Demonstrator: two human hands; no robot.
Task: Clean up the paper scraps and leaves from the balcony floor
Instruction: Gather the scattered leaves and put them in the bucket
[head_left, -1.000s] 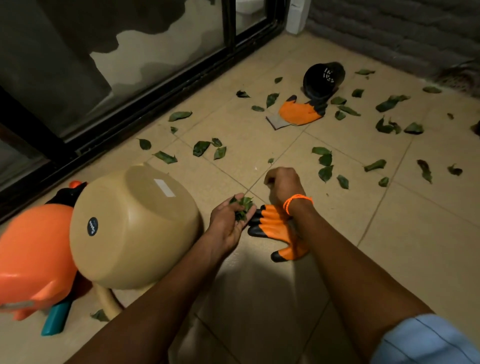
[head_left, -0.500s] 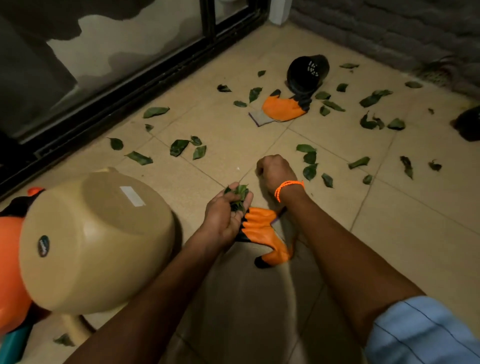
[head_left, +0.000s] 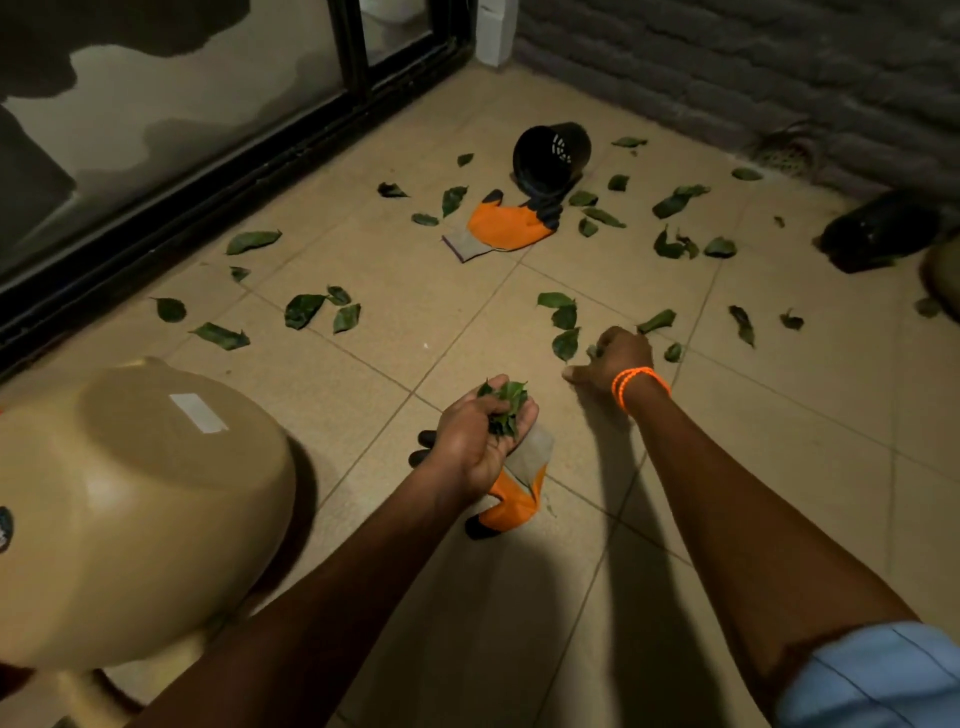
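A tan plastic tub is lying overturned at the near left, crowding that side of the tiled floor. An orange work glove is lying under the left hand, and a second orange glove is resting farther off, touching a tipped black pot. Another dark pot is sitting by the brick wall at right.

The left hand is cupping a bunch of leaves, fingers curled round it. The right hand, wearing an orange wristband, is reaching down with fingers curled at a floor leaf; whether it is gripping anything I cannot tell.

Loose leaves are lying scattered across the tiles between the sliding door track and the wall, with bare tile lying open at the near right
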